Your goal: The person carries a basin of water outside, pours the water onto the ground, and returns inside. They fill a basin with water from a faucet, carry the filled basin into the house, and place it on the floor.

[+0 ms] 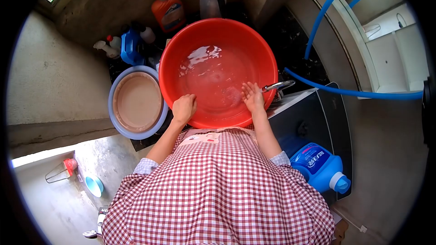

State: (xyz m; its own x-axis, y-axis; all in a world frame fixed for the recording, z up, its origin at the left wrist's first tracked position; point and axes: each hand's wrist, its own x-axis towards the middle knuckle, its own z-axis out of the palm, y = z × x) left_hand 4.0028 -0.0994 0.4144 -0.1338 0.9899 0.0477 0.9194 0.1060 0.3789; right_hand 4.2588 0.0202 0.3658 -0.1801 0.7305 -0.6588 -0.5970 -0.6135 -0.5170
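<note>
A large red basin (177,70) with clear water in it stands in front of me. My left hand (185,108) is at the basin's near left rim, its fingers curled in; whether they hold anything is hidden. Palm up and fingers spread, my right hand (253,97) is over the near right part of the basin, holding nothing. Its fingers are beside the end of a metal faucet (279,85), which reaches over the right rim. Left of the red basin sits a blue-rimmed basin (115,115) with cloudy brownish liquid.
Behind the red basin are an orange bottle (168,12) and a spray bottle (212,4). Blue containers (131,46) stand at the back left. A blue detergent bottle (316,163) lies at the right. A blue hose (354,92) crosses the right side.
</note>
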